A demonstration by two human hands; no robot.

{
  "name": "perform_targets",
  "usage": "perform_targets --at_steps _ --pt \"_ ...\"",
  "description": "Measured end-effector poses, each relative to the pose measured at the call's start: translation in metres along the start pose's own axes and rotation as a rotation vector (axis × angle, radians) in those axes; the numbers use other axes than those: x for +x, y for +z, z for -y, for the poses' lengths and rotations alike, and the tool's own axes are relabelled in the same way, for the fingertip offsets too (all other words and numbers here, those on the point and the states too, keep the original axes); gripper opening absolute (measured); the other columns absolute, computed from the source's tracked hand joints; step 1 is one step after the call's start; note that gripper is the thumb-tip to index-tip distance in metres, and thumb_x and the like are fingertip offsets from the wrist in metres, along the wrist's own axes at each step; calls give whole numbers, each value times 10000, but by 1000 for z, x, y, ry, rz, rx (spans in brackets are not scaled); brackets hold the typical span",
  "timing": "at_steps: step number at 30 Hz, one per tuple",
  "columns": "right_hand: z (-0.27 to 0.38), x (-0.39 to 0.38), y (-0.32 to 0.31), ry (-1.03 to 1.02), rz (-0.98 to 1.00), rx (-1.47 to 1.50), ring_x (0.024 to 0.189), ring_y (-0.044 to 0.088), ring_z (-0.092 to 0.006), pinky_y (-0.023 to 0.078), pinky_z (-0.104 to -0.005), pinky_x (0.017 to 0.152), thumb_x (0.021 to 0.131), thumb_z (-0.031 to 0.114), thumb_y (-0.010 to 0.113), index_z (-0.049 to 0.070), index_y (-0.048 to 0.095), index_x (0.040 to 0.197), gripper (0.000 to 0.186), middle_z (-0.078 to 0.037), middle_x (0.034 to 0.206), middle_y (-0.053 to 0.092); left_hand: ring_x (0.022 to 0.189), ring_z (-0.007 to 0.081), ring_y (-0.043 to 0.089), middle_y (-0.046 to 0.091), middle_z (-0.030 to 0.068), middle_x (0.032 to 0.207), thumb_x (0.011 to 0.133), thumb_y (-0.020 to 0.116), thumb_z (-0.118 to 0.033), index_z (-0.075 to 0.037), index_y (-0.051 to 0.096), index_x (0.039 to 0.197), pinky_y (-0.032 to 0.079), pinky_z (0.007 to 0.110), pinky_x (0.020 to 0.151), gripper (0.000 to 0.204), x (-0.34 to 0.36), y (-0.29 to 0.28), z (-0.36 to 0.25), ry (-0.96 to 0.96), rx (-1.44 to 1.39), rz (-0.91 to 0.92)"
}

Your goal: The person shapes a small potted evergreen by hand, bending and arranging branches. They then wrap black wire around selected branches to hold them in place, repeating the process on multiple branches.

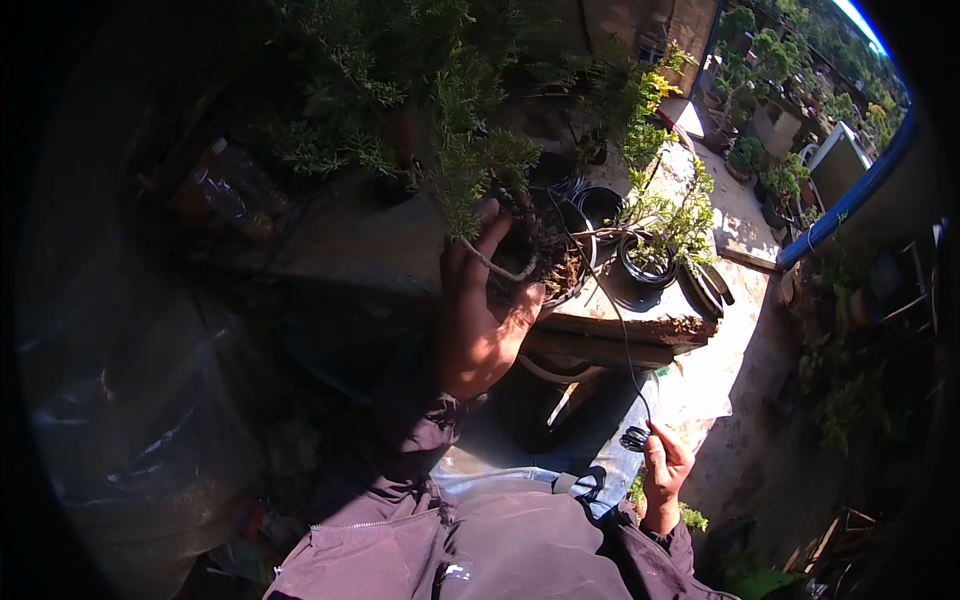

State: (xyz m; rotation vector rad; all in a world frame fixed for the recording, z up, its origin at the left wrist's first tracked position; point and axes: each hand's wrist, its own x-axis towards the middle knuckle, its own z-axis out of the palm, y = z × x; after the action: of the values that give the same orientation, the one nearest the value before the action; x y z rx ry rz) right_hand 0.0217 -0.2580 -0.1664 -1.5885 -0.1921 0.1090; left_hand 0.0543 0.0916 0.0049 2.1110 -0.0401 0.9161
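A small bushy conifer (445, 130) with green foliage stands in a round pot (583, 285) on a worktable. My left hand (478, 335) is closed around its lower stem (497, 270), thumb and fingers on either side of the curved wood. Part of the grip is lost in shadow. Low on the right, my right hand (665, 470) pinches a small coil of black wire (634, 439). From that coil a single strand (622, 325) runs up across the table edge to the plant.
Rolls of black wire (648, 262) lie on the sunlit worktable (640, 322) right of the pot. Dark curved handles (708, 287) rest near its corner. A blue pole (850, 190) slants at the right, with potted plants (745, 155) beyond. Clear plastic sheeting (140, 440) hangs at left.
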Motion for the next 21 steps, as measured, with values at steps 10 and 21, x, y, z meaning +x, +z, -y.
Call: perform_targets --at_steps 10,21 --pt "4 1 3 -60 -7 13 973 674 -167 506 -265 877 932 35 649 -65 681 1198 286 -144 1099 729 1414 254 377 354 161 1566 927 643 -119 55 334 1500 251 373 1187 673 -7 -1 -2 -271 -580 -152" --pt "28 3 9 45 12 -397 669 668 -192 510 -300 636 916 137 683 66 742 1157 259 -121 884 754 1290 199 524 584 112 1373 981 611 -102 33 452 1440 350 337 1131 505 27 -2 35 -254 -487 -160"
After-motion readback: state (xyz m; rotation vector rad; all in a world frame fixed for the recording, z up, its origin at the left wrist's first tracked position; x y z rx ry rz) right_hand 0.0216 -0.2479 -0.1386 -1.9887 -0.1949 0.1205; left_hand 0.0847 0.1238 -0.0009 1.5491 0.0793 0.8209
